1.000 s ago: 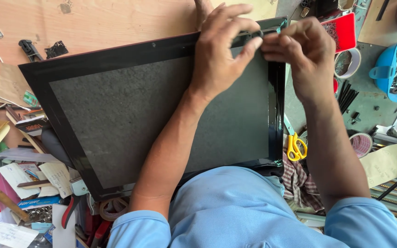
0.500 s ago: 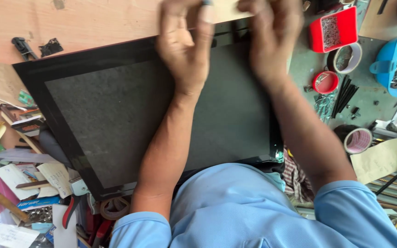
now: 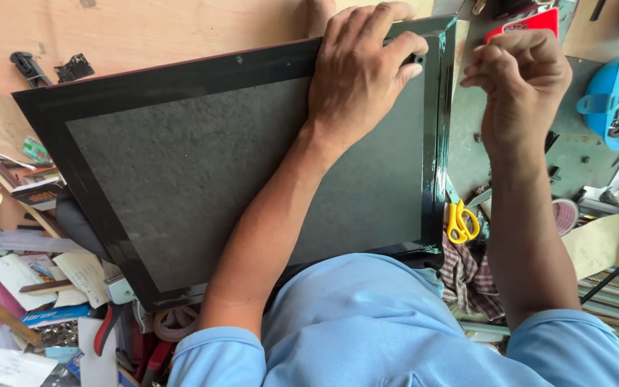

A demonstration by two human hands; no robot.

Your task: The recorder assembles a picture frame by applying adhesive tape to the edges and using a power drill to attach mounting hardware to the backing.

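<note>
A large black framed panel point(image 3: 180, 165) with a grey matte centre lies tilted across the wooden bench and my lap. My left hand point(image 3: 363, 72) rests on its far right corner, fingers curled over the top edge beside a small black piece point(image 3: 415, 59). My right hand point(image 3: 517, 79) hovers just off the panel's right edge with its fingers curled into a loose fist. I see nothing in that fist. Green smears run along the panel's right rim point(image 3: 440, 143).
Yellow-handled scissors point(image 3: 460, 222) lie by the panel's right edge above a checked cloth. A blue basket of metal parts point(image 3: 603, 107), a red box point(image 3: 531, 25) and a tape roll point(image 3: 564, 215) sit to the right. Papers and red-handled pliers point(image 3: 109, 330) clutter the left.
Both hands were together at the panel's far right corner. My right hand has since come off the panel to the right, while my left hand stays on the corner.
</note>
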